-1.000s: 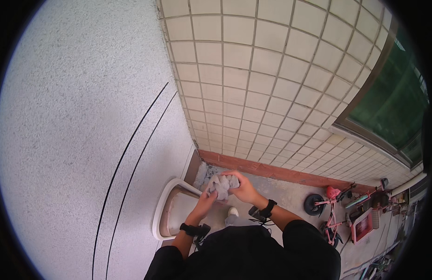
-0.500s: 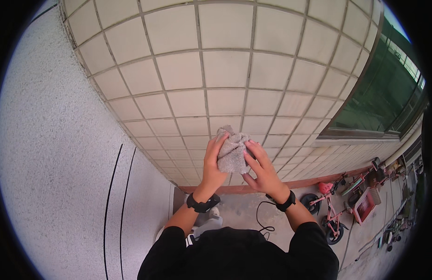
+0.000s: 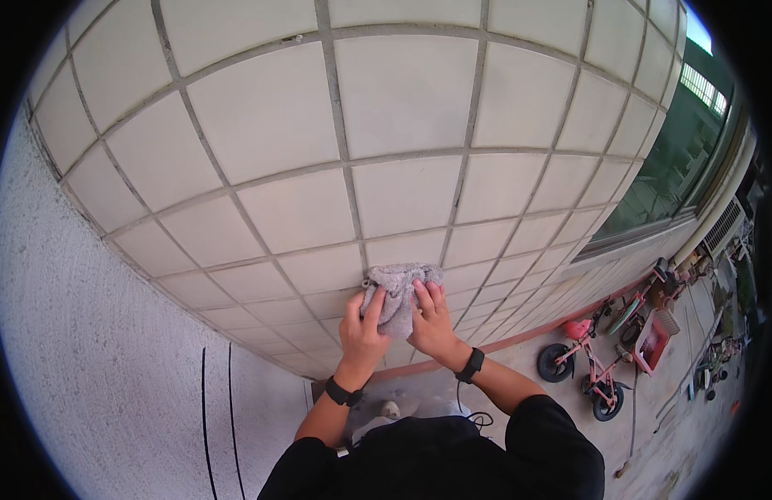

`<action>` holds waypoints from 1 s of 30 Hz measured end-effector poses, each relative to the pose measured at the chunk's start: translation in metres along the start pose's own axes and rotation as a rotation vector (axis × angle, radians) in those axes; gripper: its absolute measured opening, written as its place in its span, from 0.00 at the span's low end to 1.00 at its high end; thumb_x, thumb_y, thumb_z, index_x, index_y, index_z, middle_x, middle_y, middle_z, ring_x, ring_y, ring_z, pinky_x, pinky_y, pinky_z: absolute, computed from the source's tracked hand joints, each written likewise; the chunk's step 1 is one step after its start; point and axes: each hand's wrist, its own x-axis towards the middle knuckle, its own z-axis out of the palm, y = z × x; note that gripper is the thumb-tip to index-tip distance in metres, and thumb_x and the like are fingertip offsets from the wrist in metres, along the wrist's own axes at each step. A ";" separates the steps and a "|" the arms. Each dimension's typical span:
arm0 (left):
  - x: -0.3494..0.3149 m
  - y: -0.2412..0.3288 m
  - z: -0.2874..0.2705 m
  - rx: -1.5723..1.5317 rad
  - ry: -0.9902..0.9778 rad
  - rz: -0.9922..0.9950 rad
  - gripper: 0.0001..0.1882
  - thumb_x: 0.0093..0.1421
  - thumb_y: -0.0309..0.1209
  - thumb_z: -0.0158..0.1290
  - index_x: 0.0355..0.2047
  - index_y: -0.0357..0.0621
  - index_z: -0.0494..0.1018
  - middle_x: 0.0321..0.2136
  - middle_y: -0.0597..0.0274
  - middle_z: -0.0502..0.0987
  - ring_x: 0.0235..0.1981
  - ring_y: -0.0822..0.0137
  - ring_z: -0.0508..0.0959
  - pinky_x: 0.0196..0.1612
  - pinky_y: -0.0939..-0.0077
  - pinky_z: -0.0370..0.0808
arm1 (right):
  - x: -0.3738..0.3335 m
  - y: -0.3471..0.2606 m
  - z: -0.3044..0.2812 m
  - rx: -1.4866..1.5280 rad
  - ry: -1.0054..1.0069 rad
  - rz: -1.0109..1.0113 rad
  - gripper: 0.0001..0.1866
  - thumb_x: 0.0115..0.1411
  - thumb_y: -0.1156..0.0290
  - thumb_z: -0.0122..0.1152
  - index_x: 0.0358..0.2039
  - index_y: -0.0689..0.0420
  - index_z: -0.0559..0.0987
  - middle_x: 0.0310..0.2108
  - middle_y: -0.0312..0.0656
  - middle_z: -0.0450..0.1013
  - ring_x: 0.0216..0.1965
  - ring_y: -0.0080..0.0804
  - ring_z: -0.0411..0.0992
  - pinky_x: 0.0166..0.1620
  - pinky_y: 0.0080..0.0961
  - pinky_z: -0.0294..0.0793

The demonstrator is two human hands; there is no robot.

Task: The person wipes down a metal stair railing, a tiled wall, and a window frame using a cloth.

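Note:
A crumpled grey cloth [image 3: 397, 298] is bunched up between my two hands, in front of the tiled wall [image 3: 407, 96]. My left hand [image 3: 362, 332] grips its left and lower side with bent fingers. On the other side, the fingers of my right hand [image 3: 433, 323] press on the cloth's right part. The cloth appears to lie against the pale tiles, though its contact with them is partly hidden. Each wrist wears a black band.
Rough white wall [image 3: 94, 308] bounds the left. At the lower right stand a small pink bicycle [image 3: 601, 379] and a red basket [image 3: 652, 343]. A window [image 3: 665, 183] is set into the tiled wall at right. A black cable [image 3: 479, 418] lies by my body.
The tiles look larger, so I am nearer the wall. Both hands have shifted slightly lower in view with the cloth, which is now bunched differently, and the right fingers lie flatter on it.

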 end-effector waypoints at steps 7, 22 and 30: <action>0.035 0.018 0.012 -0.073 0.228 -0.005 0.26 0.41 0.22 0.62 0.44 0.36 0.70 0.37 0.47 0.72 0.35 0.52 0.75 0.36 0.68 0.74 | 0.047 0.006 -0.009 0.063 0.116 -0.093 0.26 0.46 0.74 0.56 0.50 0.54 0.68 0.58 0.42 0.57 0.59 0.42 0.53 0.61 0.43 0.46; 0.030 0.123 0.184 -0.390 -0.271 0.170 0.32 0.40 0.21 0.55 0.50 0.49 0.67 0.41 0.56 0.69 0.30 0.56 0.76 0.30 0.68 0.75 | -0.072 0.165 -0.079 -0.065 0.291 0.353 0.38 0.46 0.73 0.63 0.56 0.64 0.57 0.58 0.53 0.50 0.61 0.57 0.45 0.60 0.47 0.50; -0.029 0.078 0.144 -0.316 -0.246 -0.058 0.25 0.42 0.19 0.57 0.44 0.39 0.68 0.34 0.52 0.71 0.34 0.53 0.74 0.36 0.68 0.72 | -0.094 0.124 -0.049 0.173 0.050 0.192 0.33 0.42 0.79 0.58 0.53 0.59 0.64 0.58 0.51 0.53 0.60 0.55 0.49 0.59 0.51 0.50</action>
